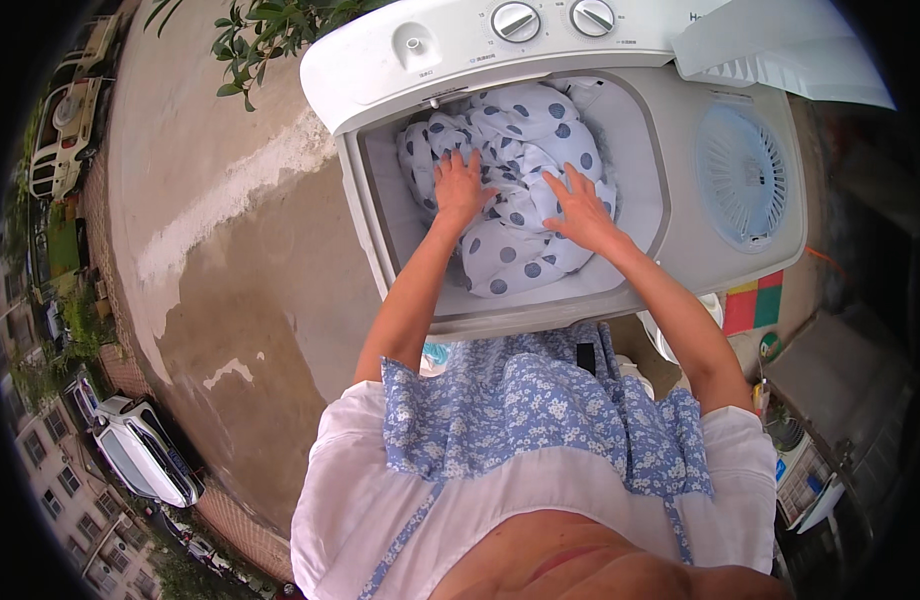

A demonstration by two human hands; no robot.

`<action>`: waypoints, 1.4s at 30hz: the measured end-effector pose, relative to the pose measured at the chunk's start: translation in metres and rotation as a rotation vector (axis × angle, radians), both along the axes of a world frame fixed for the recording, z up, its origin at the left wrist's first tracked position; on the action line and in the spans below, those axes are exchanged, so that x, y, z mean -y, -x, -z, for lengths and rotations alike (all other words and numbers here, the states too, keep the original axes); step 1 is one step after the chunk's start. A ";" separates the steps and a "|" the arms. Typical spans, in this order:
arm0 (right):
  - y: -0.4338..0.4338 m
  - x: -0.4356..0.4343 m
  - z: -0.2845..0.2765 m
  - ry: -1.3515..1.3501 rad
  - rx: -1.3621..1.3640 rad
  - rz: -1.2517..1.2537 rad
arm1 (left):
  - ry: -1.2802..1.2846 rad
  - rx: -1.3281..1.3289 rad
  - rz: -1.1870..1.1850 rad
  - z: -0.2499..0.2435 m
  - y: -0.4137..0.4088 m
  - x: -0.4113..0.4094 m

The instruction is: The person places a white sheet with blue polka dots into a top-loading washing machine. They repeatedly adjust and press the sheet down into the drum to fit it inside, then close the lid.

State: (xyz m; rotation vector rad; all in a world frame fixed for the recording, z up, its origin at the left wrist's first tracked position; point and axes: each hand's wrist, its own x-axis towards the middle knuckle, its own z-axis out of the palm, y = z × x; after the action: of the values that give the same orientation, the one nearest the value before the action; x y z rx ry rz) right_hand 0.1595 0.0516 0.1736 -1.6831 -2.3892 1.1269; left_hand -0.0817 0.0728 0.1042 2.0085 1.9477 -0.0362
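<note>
Both my hands rest on a bunched white cloth with dark polka dots [505, 259] inside the wash tub of a twin-tub washing machine [730, 277]. My left hand [461, 187] lies on the cloth's upper left part, fingers spread. To the right of it, my right hand [578, 208] touches the folds, its fingers also apart. Neither hand is plainly gripping the fabric. Some water seems to show at the cloth's edge. The control panel above has a left dial [515, 22] and a right dial [593, 17].
A pale blue spin-tub cover [741, 176] lies right of the wash tub, below a raised translucent lid [782, 49]. Leafy branches [257, 37] hang over the panel's left end. A white bucket [659, 337] stands below the machine. Parked cars, including a white car [141, 450], stand far left.
</note>
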 end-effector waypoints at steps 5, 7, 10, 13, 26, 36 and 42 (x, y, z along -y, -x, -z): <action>0.049 -0.033 0.056 0.137 0.347 0.034 | 0.217 -0.130 0.051 0.023 0.005 -0.005; 0.052 -0.029 0.086 -0.004 0.435 -0.036 | 0.374 -0.070 0.038 0.048 -0.005 0.003; 0.053 -0.040 0.103 0.012 0.476 -0.106 | 0.472 -0.091 -0.037 0.053 -0.027 0.014; 0.062 -0.048 0.115 -0.029 0.520 -0.196 | 0.663 -0.026 -0.149 0.071 -0.032 0.015; 0.134 -0.067 0.192 -0.277 0.270 -0.299 | 0.825 0.125 -0.202 0.125 -0.006 0.037; 0.057 0.016 0.091 -0.339 0.079 -0.615 | 0.352 -0.136 -0.109 -0.044 0.016 -0.048; 0.037 -0.001 0.041 0.052 0.027 -0.575 | 0.081 0.068 -0.057 0.000 -0.002 -0.060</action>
State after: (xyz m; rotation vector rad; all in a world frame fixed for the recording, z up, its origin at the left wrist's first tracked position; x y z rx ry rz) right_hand 0.1223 0.0522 0.1327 -1.0357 -2.9821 1.2232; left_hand -0.0793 0.1326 0.1042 1.8785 1.9286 -0.0319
